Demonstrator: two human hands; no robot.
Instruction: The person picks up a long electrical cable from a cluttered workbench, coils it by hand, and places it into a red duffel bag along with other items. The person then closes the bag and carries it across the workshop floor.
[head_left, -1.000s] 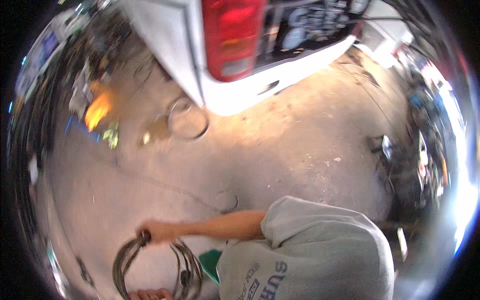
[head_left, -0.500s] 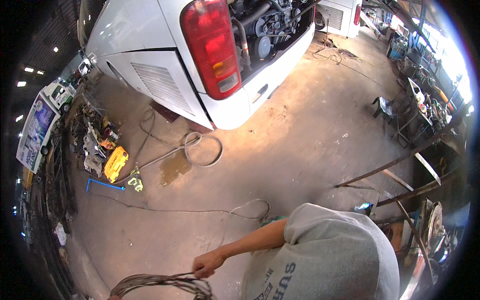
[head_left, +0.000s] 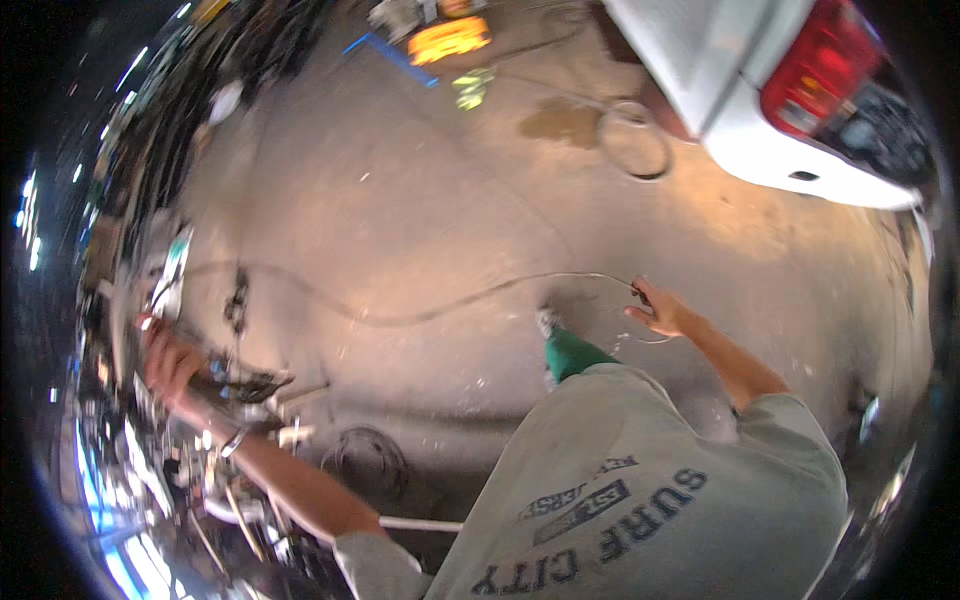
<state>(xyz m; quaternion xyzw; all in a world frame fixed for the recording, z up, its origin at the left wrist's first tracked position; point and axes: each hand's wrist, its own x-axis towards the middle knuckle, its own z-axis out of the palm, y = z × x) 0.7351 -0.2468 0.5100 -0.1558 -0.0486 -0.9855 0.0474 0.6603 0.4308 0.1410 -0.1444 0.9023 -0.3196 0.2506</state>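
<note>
My left hand [head_left: 172, 360], blurred by motion, is raised far out at the left with its fingers curled round one part of a thin cable [head_left: 400, 320]. The cable sags and snakes across in front of me to my right hand [head_left: 660, 308]. There my thumb and forefinger pinch it while the other fingers are looser. A short length of cable hangs below the right hand. Under my left forearm, a dark coil [head_left: 368, 462] lies on the floor, too smeared to make out its kind.
At the upper right stands a white bus [head_left: 740, 110] with a red tail light. A yellow case [head_left: 450, 40], a blue bar [head_left: 395, 58], yellow-green item [head_left: 472, 88] and looped hose [head_left: 635, 150] lie ahead. Cluttered metal parts [head_left: 240, 490] fill the lower left.
My view has swung left. The bunched cable between my hands is now one long stretched strand. My hands have moved far apart, the left one outward and up.
</note>
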